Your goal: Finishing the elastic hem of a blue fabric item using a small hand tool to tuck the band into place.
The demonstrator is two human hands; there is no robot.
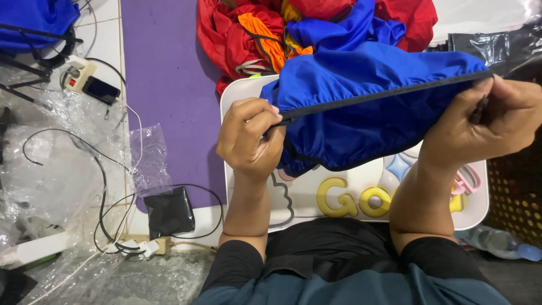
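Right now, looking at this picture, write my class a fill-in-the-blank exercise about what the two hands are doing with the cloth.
1. The left hand and the right hand stretch the black hem of a ____ cloth bag.
2. Under the bag lies a white tray with big ____ letters.
3. The tray rests partly on a ____ mat.
4. Behind the bag is a pile of mostly ____ cloth.

Missing words: blue; yellow; purple; red

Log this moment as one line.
left hand: pinching black hem | right hand: pinching black hem | blue fabric garment: stretched between hands | white tray: beneath
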